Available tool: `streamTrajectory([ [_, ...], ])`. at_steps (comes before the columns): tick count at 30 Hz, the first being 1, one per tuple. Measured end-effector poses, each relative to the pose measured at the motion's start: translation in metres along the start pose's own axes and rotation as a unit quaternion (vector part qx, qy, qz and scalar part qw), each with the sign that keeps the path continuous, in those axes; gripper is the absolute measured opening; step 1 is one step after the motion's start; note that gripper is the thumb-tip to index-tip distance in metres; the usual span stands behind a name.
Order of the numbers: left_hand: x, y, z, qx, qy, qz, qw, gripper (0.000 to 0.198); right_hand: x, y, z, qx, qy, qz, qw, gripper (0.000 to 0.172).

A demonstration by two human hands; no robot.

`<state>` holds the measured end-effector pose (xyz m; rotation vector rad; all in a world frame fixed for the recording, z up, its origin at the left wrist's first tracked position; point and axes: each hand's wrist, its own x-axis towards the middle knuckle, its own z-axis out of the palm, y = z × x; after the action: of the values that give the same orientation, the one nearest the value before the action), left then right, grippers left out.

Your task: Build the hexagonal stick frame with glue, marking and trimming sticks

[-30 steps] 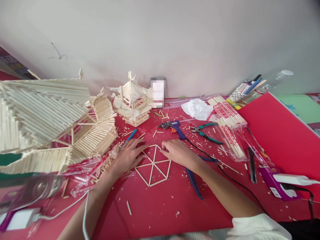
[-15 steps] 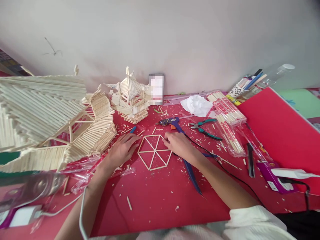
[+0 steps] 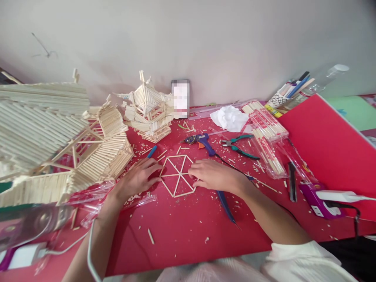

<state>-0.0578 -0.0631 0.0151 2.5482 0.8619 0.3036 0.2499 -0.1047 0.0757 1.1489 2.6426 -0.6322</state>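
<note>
A flat hexagonal frame of thin wooden sticks (image 3: 180, 174), with spokes meeting at its centre, lies on the red tabletop between my hands. My left hand (image 3: 138, 177) has its fingertips and thumb on either side of the frame's left corner. At the opposite corner, the fingers and thumb of my right hand (image 3: 216, 175) close around the edge and cover it. Just behind the frame rests a blue glue gun (image 3: 202, 140), its nozzle pointing left. Green-handled cutters (image 3: 243, 149) lie right of it. A blue-handled tool (image 3: 225, 207) sticks out beneath my right forearm.
A large stick-built house model (image 3: 44, 125) fills the left side, with a small stick pavilion (image 3: 149, 105) behind. A phone (image 3: 180, 100) leans on the wall. Bagged sticks (image 3: 267, 137), crumpled tissue (image 3: 230, 118), a red board (image 3: 329, 152) and a purple power strip (image 3: 317, 201) occupy the right.
My right hand has come down and around the frame's right corner, its thumb now lower. My left fingers have reached the left corner. The view has shifted slightly.
</note>
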Motion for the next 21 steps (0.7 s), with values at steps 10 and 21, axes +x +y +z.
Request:
streamTrajectory([
  [10, -0.001, 0.004, -0.005, 0.052, 0.044, -0.027, 0.997, 0.031, 0.006, 0.001, 0.004, -0.045, 0.016, 0.04, 0.998, 0.017],
  [21, 0.008, 0.018, 0.016, 0.044, 0.069, -0.148, 0.986, 0.01, 0.015, 0.008, 0.016, -0.055, 0.054, 0.215, 0.973, 0.024],
])
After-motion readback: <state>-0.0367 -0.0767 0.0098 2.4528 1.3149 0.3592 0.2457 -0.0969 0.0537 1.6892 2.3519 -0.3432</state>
